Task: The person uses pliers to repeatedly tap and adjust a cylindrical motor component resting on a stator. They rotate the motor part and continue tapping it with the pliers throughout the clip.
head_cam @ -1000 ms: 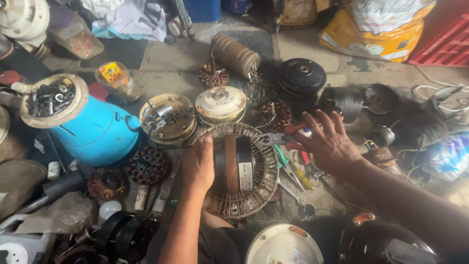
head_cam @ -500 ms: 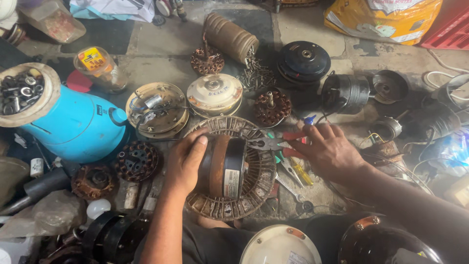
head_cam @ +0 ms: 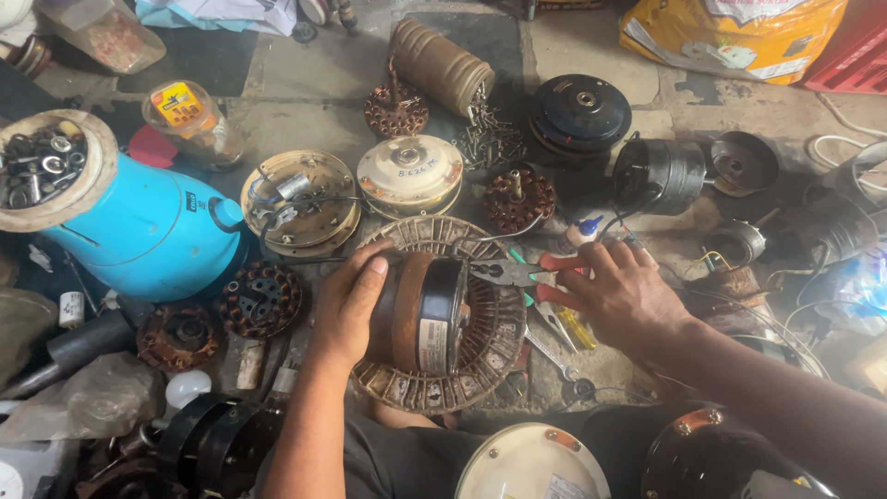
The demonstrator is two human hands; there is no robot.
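My left hand (head_cam: 349, 305) grips the left side of a black and rust-coloured fan motor (head_cam: 427, 314). The motor lies on its side on a round slotted metal plate (head_cam: 499, 346) on the floor. My right hand (head_cam: 628, 296) rests to the right of it with its fingers on the red handles of a pair of pliers (head_cam: 531, 274). The jaws of the pliers point left toward the motor. Other hand tools (head_cam: 559, 328) lie under and beside that hand.
A blue plastic jug (head_cam: 148, 236) topped by a bowl of nuts (head_cam: 42, 166) stands at the left. Motor covers (head_cam: 411, 174), wound stators (head_cam: 519, 199), a black motor (head_cam: 661, 174), a pile of screws (head_cam: 490, 139) and a yellow sack (head_cam: 730, 37) surround the work spot.
My right hand has shifted left onto the red-handled pliers. My left hand keeps its hold on the motor. The view has tilted down slightly.
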